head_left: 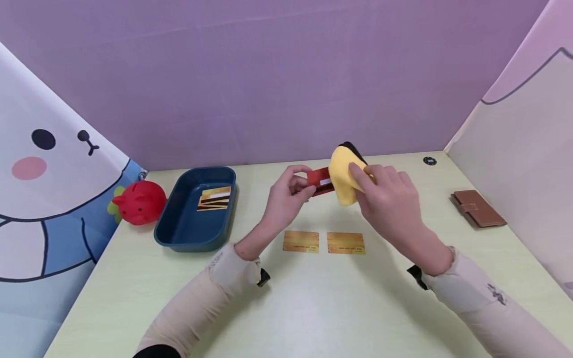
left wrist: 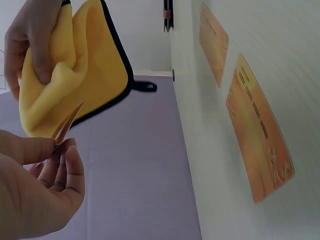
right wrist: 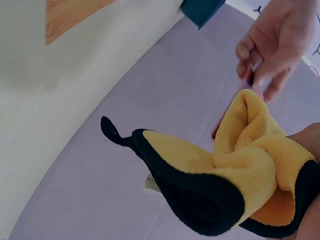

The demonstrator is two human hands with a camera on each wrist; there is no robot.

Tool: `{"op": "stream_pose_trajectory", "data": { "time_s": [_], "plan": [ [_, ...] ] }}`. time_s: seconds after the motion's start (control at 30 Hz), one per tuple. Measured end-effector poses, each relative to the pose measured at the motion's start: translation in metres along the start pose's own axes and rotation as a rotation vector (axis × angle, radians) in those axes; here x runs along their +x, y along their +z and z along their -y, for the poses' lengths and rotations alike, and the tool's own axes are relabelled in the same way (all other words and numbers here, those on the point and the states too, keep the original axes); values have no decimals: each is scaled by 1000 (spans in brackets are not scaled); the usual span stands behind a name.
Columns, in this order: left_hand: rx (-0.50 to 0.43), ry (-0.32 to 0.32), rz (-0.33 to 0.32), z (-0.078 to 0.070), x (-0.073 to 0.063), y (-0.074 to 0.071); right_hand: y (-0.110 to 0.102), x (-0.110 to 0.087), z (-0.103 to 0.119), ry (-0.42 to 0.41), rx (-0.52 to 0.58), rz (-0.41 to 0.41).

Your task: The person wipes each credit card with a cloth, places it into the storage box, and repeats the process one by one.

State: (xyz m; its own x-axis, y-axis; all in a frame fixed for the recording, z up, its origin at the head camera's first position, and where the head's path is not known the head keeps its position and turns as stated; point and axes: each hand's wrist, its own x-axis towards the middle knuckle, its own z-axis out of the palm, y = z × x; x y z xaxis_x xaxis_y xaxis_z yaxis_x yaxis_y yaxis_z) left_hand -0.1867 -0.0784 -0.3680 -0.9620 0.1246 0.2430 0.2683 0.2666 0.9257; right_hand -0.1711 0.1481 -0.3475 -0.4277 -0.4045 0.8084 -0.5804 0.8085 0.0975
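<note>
Above the table, my left hand (head_left: 288, 196) pinches a red card (head_left: 317, 176) with a black stripe between thumb and fingers. My right hand (head_left: 388, 204) grips a yellow cloth (head_left: 343, 171) with black edging and a small black loop. The cloth overlaps the right part of the card in the head view. In the right wrist view, the bunched cloth (right wrist: 245, 160) hangs close to the card's edge. Below the hands, two gold cards (head_left: 301, 241) (head_left: 346, 243) lie side by side on the table.
A blue tray (head_left: 188, 243) at the left holds several gold striped cards (head_left: 215, 199). Beside it stands a red piggy bank (head_left: 142, 203). On the right lie a brown wallet (head_left: 479, 209) and a black round chip (head_left: 429, 160). A purple backdrop (head_left: 286, 84) rises behind the table.
</note>
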Motion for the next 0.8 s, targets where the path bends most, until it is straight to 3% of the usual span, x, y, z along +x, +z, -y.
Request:
{"op": "stream_pose_trajectory", "data": {
  "time_s": [0.33,0.6,0.8],
  "plan": [
    [-138,-18,49,-9,-1,7,13,-3,11,-49,30,39],
    [-146,-38,30,-11,-3,1,13,-11,5,-108,56,66],
    [-108,-48,22,-7,-5,-5,10,-16,-11,-56,18,103]
  ]
}}
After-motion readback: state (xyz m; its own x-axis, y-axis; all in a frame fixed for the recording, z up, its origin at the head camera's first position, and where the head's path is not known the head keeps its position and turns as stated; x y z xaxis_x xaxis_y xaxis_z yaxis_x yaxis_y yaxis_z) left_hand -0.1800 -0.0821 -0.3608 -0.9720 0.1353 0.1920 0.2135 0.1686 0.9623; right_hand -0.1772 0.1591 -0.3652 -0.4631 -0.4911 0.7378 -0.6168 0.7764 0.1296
